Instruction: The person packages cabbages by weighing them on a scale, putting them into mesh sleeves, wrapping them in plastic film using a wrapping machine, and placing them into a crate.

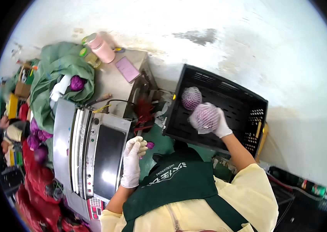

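Note:
My right hand (pixel 222 124), in a white glove, grips a red cabbage (pixel 204 118) wrapped in white netting, over the black plastic crate (pixel 225 82). Beside it in the crate lies a second netted red cabbage (pixel 191 98). My left hand (pixel 132 161), also gloved, is held with fingers curled in front of the wrapping machine (pixel 110 156); whether anything is inside the fingers is hidden. A small purple scrap (pixel 150 145) shows just past its fingertips, against the green floor.
A green sack (pixel 61 58) with a bare red cabbage (pixel 77 83) stands left of a worktop bearing a pink bottle (pixel 102 48) and a pink phone-like slab (pixel 127 69). Red net bags (pixel 39 193) lie lower left. A white wall (pixel 256 42) rises behind the crate.

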Motion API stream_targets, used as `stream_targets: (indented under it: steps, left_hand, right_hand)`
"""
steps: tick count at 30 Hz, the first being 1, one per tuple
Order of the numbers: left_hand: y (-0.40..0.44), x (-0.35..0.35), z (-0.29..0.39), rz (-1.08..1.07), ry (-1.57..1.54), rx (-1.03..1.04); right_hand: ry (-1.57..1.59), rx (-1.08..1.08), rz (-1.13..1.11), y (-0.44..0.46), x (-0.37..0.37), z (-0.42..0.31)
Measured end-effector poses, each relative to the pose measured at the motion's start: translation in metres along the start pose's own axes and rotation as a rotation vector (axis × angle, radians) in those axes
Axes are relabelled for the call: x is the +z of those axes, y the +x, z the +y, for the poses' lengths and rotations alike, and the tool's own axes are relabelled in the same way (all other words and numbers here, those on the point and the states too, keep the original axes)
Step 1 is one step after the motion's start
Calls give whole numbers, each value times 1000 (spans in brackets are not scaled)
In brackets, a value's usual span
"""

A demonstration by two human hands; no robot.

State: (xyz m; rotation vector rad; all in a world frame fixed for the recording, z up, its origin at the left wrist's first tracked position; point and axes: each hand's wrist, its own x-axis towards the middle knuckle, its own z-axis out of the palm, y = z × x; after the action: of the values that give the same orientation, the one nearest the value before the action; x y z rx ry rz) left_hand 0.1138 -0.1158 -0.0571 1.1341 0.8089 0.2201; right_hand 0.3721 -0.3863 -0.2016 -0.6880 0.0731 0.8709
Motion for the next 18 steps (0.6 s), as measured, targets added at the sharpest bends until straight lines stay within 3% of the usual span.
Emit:
stream_targets:
  steps: [2, 4, 6, 7, 8, 9, 10, 11, 12, 14, 16, 17, 18]
  left_hand:
    - [-3, -7, -10, 69, 24, -27]
    - [-18, -2, 1, 115, 40, -72]
    - [-41, -8, -3, 146, 70, -72]
    - [-52, -10, -6, 172, 53, -56]
    - [-61, -11, -8, 177, 41, -41]
    - [-74, -9, -5, 238, 37, -31]
    - [-87, -11, -6, 241, 11, 62]
    - [-97, -17, -7, 278, -35, 98]
    - [-107, -24, -8, 315, -80, 135]
    - [-134, -43, -7, 404, -133, 211]
    - [-154, -73, -14, 589, -43, 334]
    - [-166, -88, -14, 653, -44, 373]
    - [-174, -109, -16, 721, -25, 420]
  right_hand:
    - [-30, 30, 225, 7, -43, -4]
    - [54, 54, 165, 27, -103, 10]
    - [140, 246, 337, 22, -89, 6]
    - [62, 245, 409, 20, -83, 5]
    - [122, 298, 516, 27, -121, 7]
    - [-62, 144, 480, 45, -201, 11]
    - [-72, 151, 693, 36, -145, -3]
    - [-400, 48, 738, 45, -201, -7]
    - [-941, 231, 1152, 40, -156, -22]
    - [-1558, 85, 1381, 39, -82, -14]
    - [-1848, -645, 724, 47, -50, 8]
    - [-1876, -857, 395, 53, -17, 23]
    - [-1664, -803, 99, 53, 44, 45]
